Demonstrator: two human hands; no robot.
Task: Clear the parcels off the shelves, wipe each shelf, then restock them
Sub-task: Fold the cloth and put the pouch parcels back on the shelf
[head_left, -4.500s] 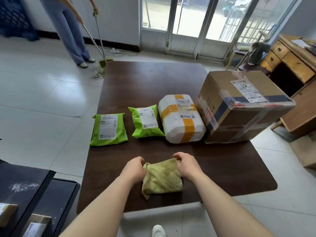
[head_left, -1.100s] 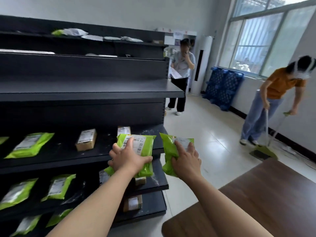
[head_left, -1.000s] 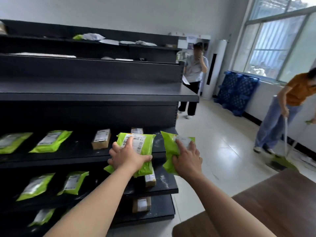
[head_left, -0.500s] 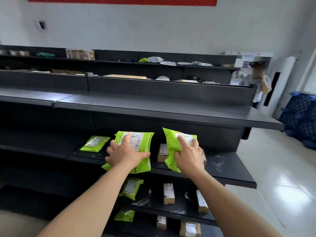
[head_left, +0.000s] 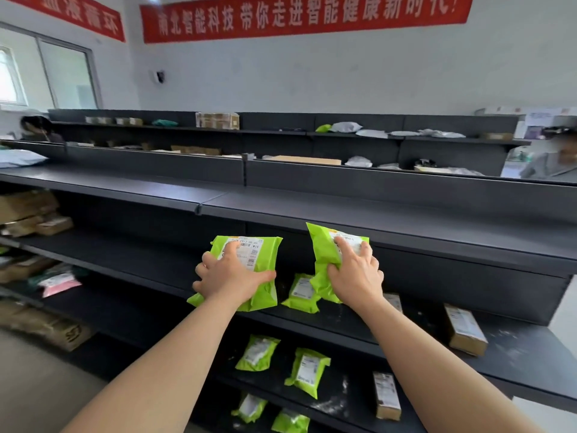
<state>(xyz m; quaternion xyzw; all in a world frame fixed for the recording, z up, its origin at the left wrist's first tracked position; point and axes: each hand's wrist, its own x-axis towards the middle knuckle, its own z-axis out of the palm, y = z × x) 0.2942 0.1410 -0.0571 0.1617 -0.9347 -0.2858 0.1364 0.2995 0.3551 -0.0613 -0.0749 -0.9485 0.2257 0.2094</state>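
Note:
My left hand (head_left: 229, 276) grips a flat green parcel (head_left: 263, 259) with a white label, held in front of the dark shelving. My right hand (head_left: 354, 278) grips a second, narrower green parcel (head_left: 321, 248) the same way. Both parcels hang just below the front edge of the bare top shelf (head_left: 312, 210). Behind them, on the middle shelf (head_left: 156, 260), lies another green parcel (head_left: 301, 292).
Brown boxes (head_left: 465, 329) lie on the middle shelf at right. Lower shelves carry several green parcels (head_left: 307, 371) and small boxes (head_left: 385, 395). Cardboard boxes (head_left: 28, 214) fill the left bay. A person (head_left: 552, 160) stands beyond the shelving's right end; another shelf row stands behind.
I went from the table and cloth to the shelving with a green parcel in each hand. Over the last second the view swung left and both parcels rose towards the top shelf.

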